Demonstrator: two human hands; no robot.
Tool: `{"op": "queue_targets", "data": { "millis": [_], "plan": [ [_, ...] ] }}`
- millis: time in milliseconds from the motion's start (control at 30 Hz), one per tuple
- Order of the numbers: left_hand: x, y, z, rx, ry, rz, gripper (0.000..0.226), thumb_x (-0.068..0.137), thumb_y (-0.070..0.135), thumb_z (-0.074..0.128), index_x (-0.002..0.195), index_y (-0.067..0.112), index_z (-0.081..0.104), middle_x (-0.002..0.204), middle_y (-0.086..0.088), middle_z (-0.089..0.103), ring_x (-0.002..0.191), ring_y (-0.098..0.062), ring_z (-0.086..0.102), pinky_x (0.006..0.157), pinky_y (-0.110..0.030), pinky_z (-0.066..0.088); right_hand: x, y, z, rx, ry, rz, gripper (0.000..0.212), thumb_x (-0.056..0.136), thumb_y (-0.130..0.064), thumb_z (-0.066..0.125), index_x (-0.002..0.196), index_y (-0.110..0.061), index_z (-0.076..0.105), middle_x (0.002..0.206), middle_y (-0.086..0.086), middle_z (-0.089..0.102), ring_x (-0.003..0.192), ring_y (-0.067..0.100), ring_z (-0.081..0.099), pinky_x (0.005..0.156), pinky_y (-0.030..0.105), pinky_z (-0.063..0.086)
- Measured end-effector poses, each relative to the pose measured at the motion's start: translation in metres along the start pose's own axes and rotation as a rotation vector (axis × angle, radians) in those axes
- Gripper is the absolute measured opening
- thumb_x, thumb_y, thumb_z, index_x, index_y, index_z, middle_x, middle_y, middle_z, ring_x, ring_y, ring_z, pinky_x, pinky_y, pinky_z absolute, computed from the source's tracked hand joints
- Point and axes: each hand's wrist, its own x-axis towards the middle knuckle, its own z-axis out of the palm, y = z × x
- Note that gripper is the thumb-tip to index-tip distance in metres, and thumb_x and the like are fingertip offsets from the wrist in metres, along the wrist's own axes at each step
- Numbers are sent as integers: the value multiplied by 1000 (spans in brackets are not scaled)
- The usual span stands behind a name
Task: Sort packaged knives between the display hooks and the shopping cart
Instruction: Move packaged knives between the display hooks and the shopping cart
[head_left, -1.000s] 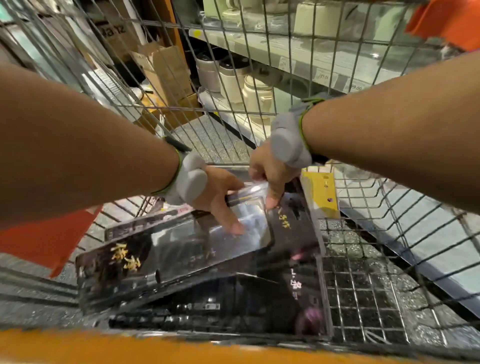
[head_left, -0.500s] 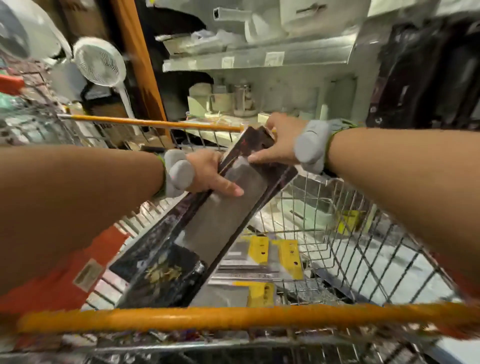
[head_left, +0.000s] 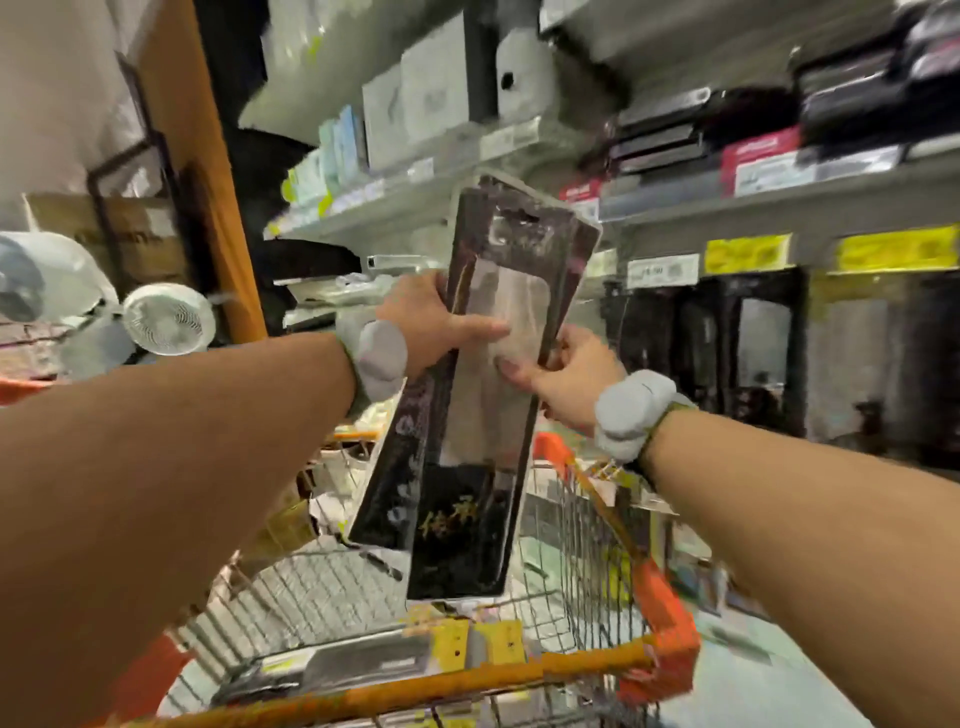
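I hold a stack of black packaged knives nearly upright above the shopping cart, with the hang-hole end up. My left hand grips the stack's left edge, thumb across the clear blister. My right hand pinches its right edge lower down. More packaged knives with yellow card lie on the cart floor. Dark knife packages hang on the display to the right, under yellow labels. The hooks themselves are too blurred to make out.
The cart's orange handle crosses the bottom of the view. Shelves with boxed goods run above the display. White fans and an orange post stand at the left.
Both hands lifted the knife packages out of the cart and raised them upright toward the shelving. My view swung up and to the right, bringing the hanging display into sight.
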Motion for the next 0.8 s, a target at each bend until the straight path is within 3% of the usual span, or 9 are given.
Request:
{"op": "queue_targets", "data": {
  "millis": [100,200,333,400,433,533,600,667,800],
  "plan": [
    [9,53,4,-41,73,86,18,75,39,80,78,27,68,69,16,65,56,16,58,56,-8,46,-2,-27,-49,-54,101,-122,28,82,-27,75,103,-16,62,83,-8,67,67,-2,62,52,4,42],
    [13,115,9,-78,114,146,23,79,45,75,71,28,63,61,17,58,45,17,52,44,-2,36,-9,-50,-97,-101,217,-173,28,83,-26,73,103,-10,63,90,-2,70,80,7,66,72,19,52],
    [24,195,19,-200,138,213,36,76,60,71,82,24,66,53,15,60,48,8,57,48,-11,43,-31,-84,-169,-69,343,-254,21,85,-26,72,97,-14,60,80,-9,67,68,0,62,61,12,50],
    [21,229,32,-199,125,240,55,70,72,68,95,22,68,69,11,69,67,-3,66,61,-21,52,-49,-95,-204,-111,384,-270,19,85,-26,71,95,-16,59,74,-14,63,59,-8,60,53,8,46],
    [19,241,42,-237,125,244,53,72,69,68,95,21,67,70,11,70,68,-3,66,61,-18,52,-60,-97,-221,-121,408,-268,18,85,-26,71,94,-17,59,73,-15,62,57,-10,58,52,7,44],
    [2,271,79,-348,90,252,25,82,47,71,76,25,61,46,21,58,45,9,55,44,-5,37,-91,-89,-259,-199,450,-248,21,84,-31,72,94,-16,60,79,-10,66,69,-2,63,63,14,49],
    [-12,284,110,-404,48,264,25,82,47,71,75,25,62,49,20,59,46,9,55,49,-8,40,-116,-76,-282,-232,491,-212,24,83,-31,72,94,-13,61,81,-5,66,74,6,63,67,18,49],
    [-25,292,135,-458,26,241,27,83,50,69,80,24,66,60,17,63,51,9,58,53,-10,43,-140,-64,-296,-263,505,-190,21,85,-29,71,92,-14,59,78,-10,62,69,-1,58,59,5,42],
    [-65,296,213,-516,-72,195,33,83,53,67,68,24,60,56,13,55,41,7,48,44,-7,36,-205,-14,-324,-331,530,-73,17,86,-25,70,88,-19,55,76,-17,57,63,-10,54,55,2,40]
  ]
}}
